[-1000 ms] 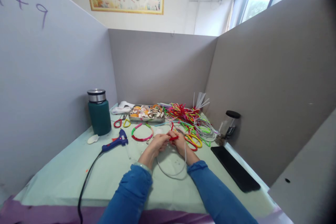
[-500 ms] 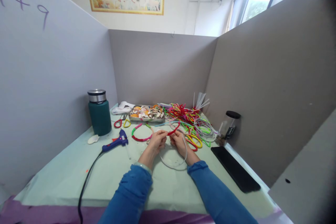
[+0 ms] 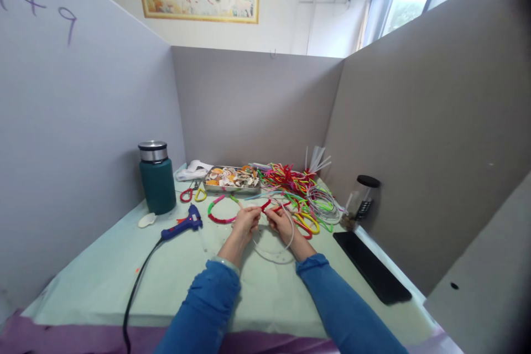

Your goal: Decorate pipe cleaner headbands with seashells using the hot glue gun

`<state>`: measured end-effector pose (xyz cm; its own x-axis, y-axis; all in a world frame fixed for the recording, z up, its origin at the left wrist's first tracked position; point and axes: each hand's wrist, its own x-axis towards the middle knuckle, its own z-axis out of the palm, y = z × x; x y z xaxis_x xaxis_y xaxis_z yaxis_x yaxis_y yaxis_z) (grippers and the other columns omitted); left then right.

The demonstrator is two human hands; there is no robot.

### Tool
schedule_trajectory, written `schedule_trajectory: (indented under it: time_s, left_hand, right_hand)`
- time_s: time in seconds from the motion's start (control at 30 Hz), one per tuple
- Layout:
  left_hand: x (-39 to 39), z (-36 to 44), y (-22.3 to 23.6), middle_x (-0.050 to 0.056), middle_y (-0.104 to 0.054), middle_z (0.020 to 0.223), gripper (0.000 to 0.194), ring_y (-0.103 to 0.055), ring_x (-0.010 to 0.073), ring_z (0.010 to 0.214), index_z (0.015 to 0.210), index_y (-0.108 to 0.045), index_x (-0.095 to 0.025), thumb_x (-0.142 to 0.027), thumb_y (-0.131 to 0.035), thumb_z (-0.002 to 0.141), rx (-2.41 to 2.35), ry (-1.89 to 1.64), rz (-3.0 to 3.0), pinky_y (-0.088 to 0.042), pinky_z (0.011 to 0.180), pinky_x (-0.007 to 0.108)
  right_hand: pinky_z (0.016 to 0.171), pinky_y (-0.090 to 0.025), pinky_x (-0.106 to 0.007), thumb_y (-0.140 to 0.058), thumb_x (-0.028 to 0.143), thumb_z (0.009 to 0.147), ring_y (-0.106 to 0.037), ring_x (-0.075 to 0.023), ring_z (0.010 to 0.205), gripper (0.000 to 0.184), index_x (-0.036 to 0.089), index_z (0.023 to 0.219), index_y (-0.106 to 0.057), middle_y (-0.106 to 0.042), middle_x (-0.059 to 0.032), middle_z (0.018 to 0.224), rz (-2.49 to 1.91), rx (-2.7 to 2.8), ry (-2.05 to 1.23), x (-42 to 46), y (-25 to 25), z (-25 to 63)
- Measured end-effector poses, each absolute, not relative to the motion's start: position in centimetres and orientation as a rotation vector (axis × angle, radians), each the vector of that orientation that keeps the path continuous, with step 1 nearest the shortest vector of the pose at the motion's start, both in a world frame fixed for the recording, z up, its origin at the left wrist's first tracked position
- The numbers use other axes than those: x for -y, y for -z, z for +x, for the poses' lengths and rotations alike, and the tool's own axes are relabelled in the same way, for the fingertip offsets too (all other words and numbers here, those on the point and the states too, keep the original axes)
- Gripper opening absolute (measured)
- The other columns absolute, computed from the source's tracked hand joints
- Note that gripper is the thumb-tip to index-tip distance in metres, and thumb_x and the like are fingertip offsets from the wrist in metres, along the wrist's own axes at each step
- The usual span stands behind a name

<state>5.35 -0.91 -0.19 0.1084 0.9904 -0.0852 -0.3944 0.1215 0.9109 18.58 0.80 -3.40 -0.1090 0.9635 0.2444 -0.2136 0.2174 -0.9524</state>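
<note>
My left hand [image 3: 246, 221] and my right hand [image 3: 279, 223] are closed close together above the pale green table cover [image 3: 174, 271]. Between them they pinch a white hoop-shaped band [image 3: 274, 255] and a red pipe cleaner [image 3: 269, 206] that winds around its top. The band's loop hangs down toward me over the table. Both forearms wear blue denim sleeves.
A blue glue gun [image 3: 185, 224] with a black cord lies to the left. A green flask [image 3: 156, 177], a wrapped pink-green hoop [image 3: 224, 210], a tray of shells [image 3: 232, 178], a heap of coloured pipe cleaners [image 3: 296, 188], a black phone [image 3: 371, 266] and a dark-capped jar [image 3: 363, 199] surround the hands. Grey partitions enclose three sides.
Both hands have lifted slightly and shifted away from me with the band. The red pipe cleaner's free end swung up and now sits bent between the fingers.
</note>
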Motion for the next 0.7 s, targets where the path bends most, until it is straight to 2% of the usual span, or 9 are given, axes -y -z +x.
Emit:
schedule_trajectory:
  time_s: [0.13, 0.37, 0.7]
  left_hand:
    - [0.97, 5.39, 0.23, -0.006, -0.043, 0.048, 0.021, -0.022, 0.0011, 0.033, 0.066, -0.047, -0.016, -0.025, -0.065, 0.07, -0.913, -1.193, 0.888, -0.011, 0.036, 0.018]
    - [1.23, 5.33, 0.01, -0.008, -0.039, 0.046, 0.015, -0.02, 0.0018, 0.032, 0.07, -0.046, -0.017, -0.021, -0.06, 0.074, -0.915, -1.173, 0.88, -0.009, 0.035, 0.017]
    - [0.97, 5.34, 0.19, -0.007, -0.04, 0.045, 0.025, -0.022, 0.0015, 0.032, 0.062, -0.042, -0.018, -0.022, -0.063, 0.074, -1.039, -1.206, 0.843, -0.01, 0.035, 0.018]
  right_hand:
    - [0.038, -0.022, -0.021, -0.07, 0.047, 0.068, -0.035, -0.0056, 0.038, 0.035, 0.017, 0.061, -0.054, -0.048, 0.0055, 0.048, -0.831, 1.286, -1.207, -0.71, 3.34, 18.61]
    - [0.039, -0.021, -0.021, -0.071, 0.051, 0.064, -0.033, -0.0057, 0.038, 0.037, 0.017, 0.063, -0.055, -0.046, 0.0068, 0.047, -0.88, 1.355, -1.211, -0.53, 3.45, 18.31]
    - [0.04, -0.026, -0.022, -0.068, 0.048, 0.067, -0.037, -0.008, 0.04, 0.031, 0.018, 0.069, -0.06, -0.047, 0.0063, 0.047, -0.881, 1.435, -1.128, 0.04, 3.21, 18.05]
